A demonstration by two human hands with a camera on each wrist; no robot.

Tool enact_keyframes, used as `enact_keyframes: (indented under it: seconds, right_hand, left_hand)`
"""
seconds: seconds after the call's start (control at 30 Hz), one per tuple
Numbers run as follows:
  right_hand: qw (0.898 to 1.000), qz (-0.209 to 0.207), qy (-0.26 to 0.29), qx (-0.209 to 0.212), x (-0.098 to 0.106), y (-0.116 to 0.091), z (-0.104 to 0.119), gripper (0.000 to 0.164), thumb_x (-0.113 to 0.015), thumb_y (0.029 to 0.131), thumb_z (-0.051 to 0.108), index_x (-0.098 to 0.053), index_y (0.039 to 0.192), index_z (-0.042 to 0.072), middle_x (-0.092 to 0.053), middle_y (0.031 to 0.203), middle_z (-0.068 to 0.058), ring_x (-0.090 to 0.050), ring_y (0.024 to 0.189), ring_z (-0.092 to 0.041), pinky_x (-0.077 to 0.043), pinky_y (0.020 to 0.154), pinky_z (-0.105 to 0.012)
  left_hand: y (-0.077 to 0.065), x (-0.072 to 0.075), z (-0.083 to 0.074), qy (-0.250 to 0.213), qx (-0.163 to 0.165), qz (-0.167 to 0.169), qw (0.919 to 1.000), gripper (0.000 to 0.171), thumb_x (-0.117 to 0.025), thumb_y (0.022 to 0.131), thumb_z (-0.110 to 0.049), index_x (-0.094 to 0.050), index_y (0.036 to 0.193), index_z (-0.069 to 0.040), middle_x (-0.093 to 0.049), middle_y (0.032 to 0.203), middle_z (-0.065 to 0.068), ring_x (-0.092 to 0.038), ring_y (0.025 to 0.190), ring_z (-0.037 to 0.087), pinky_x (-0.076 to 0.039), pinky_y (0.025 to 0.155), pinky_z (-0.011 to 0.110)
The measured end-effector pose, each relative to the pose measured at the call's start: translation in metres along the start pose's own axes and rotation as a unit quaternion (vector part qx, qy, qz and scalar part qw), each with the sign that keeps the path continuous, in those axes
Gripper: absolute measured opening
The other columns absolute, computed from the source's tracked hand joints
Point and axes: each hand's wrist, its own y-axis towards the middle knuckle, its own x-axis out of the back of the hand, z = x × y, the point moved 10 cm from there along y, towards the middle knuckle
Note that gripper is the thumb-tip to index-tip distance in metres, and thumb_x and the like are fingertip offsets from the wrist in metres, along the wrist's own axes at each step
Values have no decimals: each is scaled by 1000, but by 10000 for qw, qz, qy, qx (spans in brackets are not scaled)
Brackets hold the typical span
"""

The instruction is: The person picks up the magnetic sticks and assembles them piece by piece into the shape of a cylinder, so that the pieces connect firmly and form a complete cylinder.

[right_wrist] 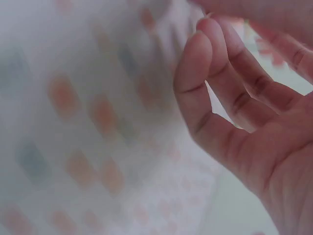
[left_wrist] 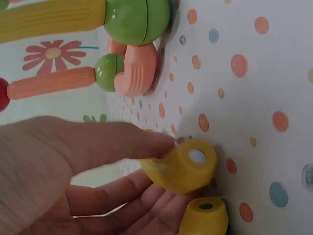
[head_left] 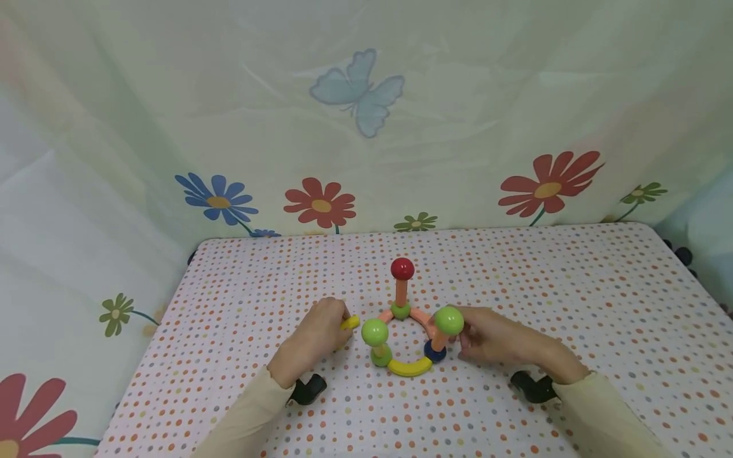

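My left hand [head_left: 322, 324] pinches a yellow curved piece [left_wrist: 186, 169] between thumb and fingers, its hollow end facing the table. Close below it shows the end of another yellow piece [left_wrist: 204, 218]. To the right of this hand stands a toy ring frame with a yellow arc [head_left: 410, 367] at the front. Upright rods rise from it, topped by a red ball [head_left: 403, 268], a left green ball [head_left: 375, 333] and a right green ball [head_left: 449, 320]. Beside the right rod and its blue base ball [head_left: 434, 351], my right hand [head_left: 494, 334] has bent fingers; I cannot tell whether they grip it.
The frame stands on a table [head_left: 252, 286] under a white dotted cloth. Behind the table's far edge hangs a pale curtain [head_left: 446, 127] printed with flowers and a butterfly. Each wrist carries a black strap mount, the left one [head_left: 309, 389] low over the cloth.
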Motion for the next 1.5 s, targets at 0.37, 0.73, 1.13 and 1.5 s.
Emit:
enact_keyframes:
  seconds: [0.37, 0.73, 1.13, 1.5]
  right_hand:
    - [9838, -1312, -867, 863, 85, 32, 75, 43, -81, 93, 12, -66, 133, 7, -65, 130, -9, -64, 109, -22, -58, 89, -41]
    - [9766, -834, -1298, 1501, 63, 61, 100, 45, -86, 85, 4, -73, 127, 6, -70, 114, -2, -70, 99, -19, -61, 86, -35]
    - [9672, -1383, -1095, 1827, 62, 58, 94, 45, -87, 81, 2, -75, 124, 5, -72, 114, -2, -66, 102, -18, -59, 84, -30]
    - [9746, -1439, -782, 1529, 61, 56, 87, 47, -87, 83, 2, -71, 127, 3, -71, 114, -3, -70, 101, -19, -60, 88, -45]
  left_hand:
    - [13, 15, -3, -882, -214, -256, 9955, 20, -79, 93, -11, -69, 107, -1, -69, 94, 6, -64, 84, 16, -55, 72, 29]
    - [17, 33, -40, -2538, -484, 94, 9660, 30, -80, 94, -11, -69, 119, 1, -71, 99, 10, -69, 80, 16, -63, 71, 43]
    - [16, 49, -58, -2526, -606, 18, 9657, 33, -83, 92, -13, -70, 120, 0, -70, 99, 10, -70, 80, 17, -63, 68, 39]
    - [19, 39, -52, -3381, -482, 739, 9370, 35, -70, 102, -15, -64, 132, 2, -71, 114, 22, -71, 82, 21, -63, 80, 43]
